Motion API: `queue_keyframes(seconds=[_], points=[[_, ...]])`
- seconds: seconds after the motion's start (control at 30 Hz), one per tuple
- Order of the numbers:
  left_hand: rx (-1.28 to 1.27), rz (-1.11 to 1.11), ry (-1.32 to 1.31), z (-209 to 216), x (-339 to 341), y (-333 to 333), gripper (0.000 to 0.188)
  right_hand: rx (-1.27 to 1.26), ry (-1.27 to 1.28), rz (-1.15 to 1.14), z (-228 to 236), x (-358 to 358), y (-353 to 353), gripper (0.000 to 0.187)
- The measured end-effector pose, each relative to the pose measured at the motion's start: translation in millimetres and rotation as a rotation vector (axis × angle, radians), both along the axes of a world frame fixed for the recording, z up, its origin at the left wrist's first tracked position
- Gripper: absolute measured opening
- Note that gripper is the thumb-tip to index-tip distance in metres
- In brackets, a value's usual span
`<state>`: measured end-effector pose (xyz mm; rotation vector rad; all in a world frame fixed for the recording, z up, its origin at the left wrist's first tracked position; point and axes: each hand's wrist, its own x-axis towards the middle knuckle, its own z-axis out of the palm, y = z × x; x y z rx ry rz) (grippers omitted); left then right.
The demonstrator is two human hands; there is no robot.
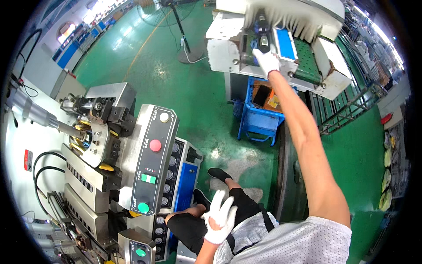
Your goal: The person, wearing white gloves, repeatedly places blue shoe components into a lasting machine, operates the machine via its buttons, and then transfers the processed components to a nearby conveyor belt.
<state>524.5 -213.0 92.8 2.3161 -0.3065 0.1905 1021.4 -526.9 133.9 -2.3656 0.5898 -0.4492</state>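
My right hand (266,61), in a white glove, reaches out on a stretched arm to the mouth of a conveyor machine at the far right. Its thumb and fingers are apart at the near end of a dark shoe-shaped piece (263,40). Whether they touch it I cannot make out. Beside that piece lies a flat blue panel with a white edge (285,44). Close to my body, my left hand (220,218), also gloved in white, is raised above my lap. Its fingers are spread and nothing is in them.
On the left stands a machine with a control panel (154,158) bearing several buttons. Pale fringe strips (299,22) hang over the conveyor, next to a green perforated belt (307,61). A blue cart (261,119) holding a phone stands below. A fan (179,26) stands farther back.
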Motion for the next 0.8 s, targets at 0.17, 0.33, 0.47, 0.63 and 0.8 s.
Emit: queue_keyframes(seconds=[0.17,0.33,0.47,0.63,0.8], points=[[-0.071,0.324,0.138,-57.6,-71.7,36.7,0.04,-0.197,0.082,-0.013,-19.2,74.4,2.5,0.114],[-0.079,0.479,0.32,-30.6,-114.6,56.4,0.039,-0.277,-0.069,0.226,-52.2,55.9,-9.6,0.103],[-0.107,0.581,0.252,-53.9,-155.5,75.1,0.036,0.283,-0.146,0.298,-85.6,-123.3,61.6,0.077],[-0.198,1.056,0.174,-64.2,-259.5,99.6,0.033,0.072,0.27,0.888,-242.0,-275.9,131.5,0.074],[-0.16,1.668,0.194,-101.9,-415.1,90.6,0.033,-0.025,0.586,1.228,-222.8,-383.9,237.9,0.075]])
